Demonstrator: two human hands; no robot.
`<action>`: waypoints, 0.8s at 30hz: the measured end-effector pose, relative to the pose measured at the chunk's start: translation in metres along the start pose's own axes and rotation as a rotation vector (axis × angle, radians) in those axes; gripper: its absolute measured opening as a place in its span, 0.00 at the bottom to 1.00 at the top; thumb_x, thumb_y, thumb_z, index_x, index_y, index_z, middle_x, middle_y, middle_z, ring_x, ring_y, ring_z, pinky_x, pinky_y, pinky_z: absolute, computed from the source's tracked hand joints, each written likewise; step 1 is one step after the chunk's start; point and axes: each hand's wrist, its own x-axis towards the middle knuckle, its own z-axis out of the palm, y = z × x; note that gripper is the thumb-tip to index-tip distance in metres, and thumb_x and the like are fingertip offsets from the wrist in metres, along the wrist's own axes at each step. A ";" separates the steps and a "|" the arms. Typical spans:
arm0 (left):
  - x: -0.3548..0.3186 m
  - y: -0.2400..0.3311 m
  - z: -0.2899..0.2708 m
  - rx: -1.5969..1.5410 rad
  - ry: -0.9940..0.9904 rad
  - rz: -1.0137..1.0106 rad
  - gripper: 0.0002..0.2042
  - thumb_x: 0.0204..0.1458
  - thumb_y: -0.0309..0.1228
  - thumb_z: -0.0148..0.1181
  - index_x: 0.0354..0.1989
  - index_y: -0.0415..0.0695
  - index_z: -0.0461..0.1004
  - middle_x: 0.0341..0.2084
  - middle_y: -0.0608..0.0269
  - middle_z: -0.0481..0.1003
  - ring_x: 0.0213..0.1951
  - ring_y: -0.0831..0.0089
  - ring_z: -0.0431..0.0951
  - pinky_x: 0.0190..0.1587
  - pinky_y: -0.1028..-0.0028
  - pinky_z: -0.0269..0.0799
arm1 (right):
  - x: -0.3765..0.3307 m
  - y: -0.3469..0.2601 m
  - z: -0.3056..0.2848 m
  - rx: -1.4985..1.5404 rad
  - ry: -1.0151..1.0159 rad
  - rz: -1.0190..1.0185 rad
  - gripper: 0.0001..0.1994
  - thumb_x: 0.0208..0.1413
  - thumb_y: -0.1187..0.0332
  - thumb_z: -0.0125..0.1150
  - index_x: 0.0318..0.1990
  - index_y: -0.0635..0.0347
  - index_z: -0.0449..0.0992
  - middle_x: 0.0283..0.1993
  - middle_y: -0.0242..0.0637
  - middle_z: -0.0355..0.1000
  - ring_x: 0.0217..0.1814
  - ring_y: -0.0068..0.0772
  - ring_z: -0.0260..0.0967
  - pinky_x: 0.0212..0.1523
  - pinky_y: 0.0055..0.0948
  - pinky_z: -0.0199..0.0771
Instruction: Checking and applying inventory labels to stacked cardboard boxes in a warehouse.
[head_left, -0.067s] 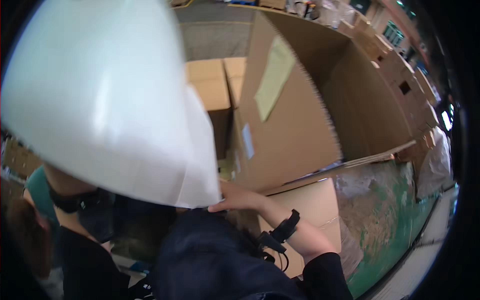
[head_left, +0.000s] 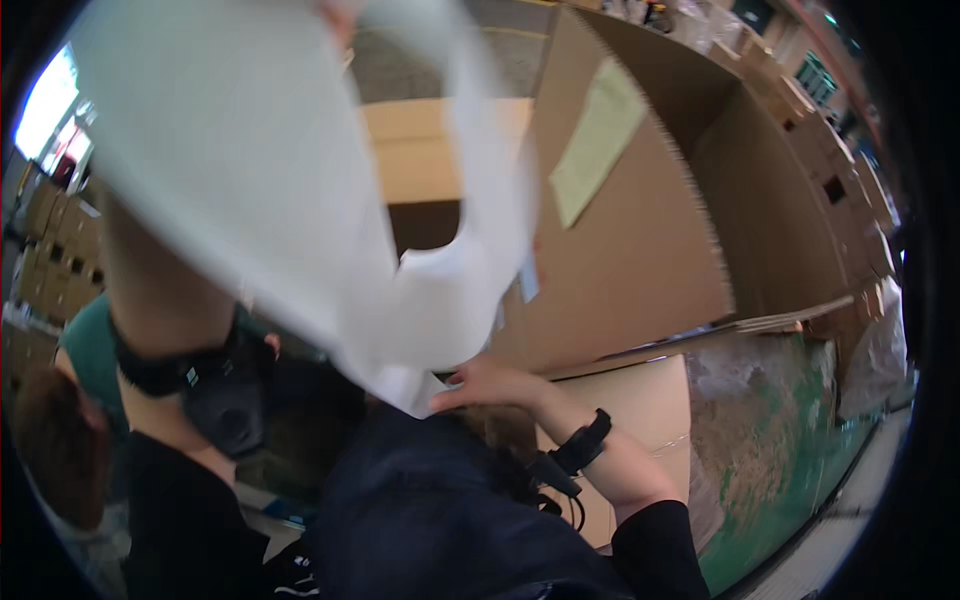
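A large, thin white sheet (head_left: 230, 170), soft-looking and blurred by motion, fills the upper left and middle. It curves into a loop, and brown cardboard shows through the gap. My right hand (head_left: 485, 385) pinches its lower corner between thumb and fingers, just in front of my dark clothing. My left forearm reaches up behind the sheet. At the top, blurred fingers of my left hand (head_left: 340, 22) curl over the sheet's edge; the rest of that hand is hidden. Both forearms wear black straps with small devices.
A tall open cardboard box (head_left: 620, 230) with a yellowish paper patch (head_left: 598, 140) stands right of centre. Another carton (head_left: 415, 150) lies behind the sheet. Cardboard (head_left: 650, 420) rests on the worn green floor (head_left: 790, 440). A person in a green top (head_left: 85, 345) is at left, near stacked cartons (head_left: 65, 235).
My left arm has risen, and the white sheet has swung from a broad, bulging face into a loop with a gap. Fingers now show at its top. The right hand keeps its pinch.
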 end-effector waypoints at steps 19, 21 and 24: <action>-0.144 -0.103 -0.063 0.163 0.806 0.035 0.19 0.46 0.25 0.58 0.46 0.42 0.62 0.39 0.61 0.69 0.39 0.74 0.71 0.45 0.76 0.67 | -0.103 -0.079 -0.020 0.356 0.704 -0.656 0.19 0.53 0.75 0.51 0.53 0.62 0.60 0.52 0.42 0.63 0.54 0.36 0.62 0.54 0.36 0.62; -0.162 -0.111 -0.053 0.252 0.770 -0.040 0.26 0.43 0.21 0.59 0.52 0.40 0.59 0.45 0.58 0.65 0.40 0.75 0.70 0.46 0.76 0.66 | -0.099 -0.087 -0.010 0.352 0.780 -0.698 0.17 0.53 0.75 0.51 0.51 0.65 0.61 0.50 0.42 0.65 0.51 0.34 0.64 0.52 0.34 0.63; -0.194 -0.119 -0.043 0.293 0.696 -0.231 0.27 0.43 0.19 0.57 0.54 0.39 0.57 0.43 0.58 0.66 0.38 0.79 0.69 0.45 0.79 0.66 | -0.100 -0.089 -0.021 0.220 0.748 -0.749 0.20 0.54 0.74 0.49 0.55 0.62 0.58 0.53 0.44 0.63 0.55 0.39 0.62 0.55 0.40 0.63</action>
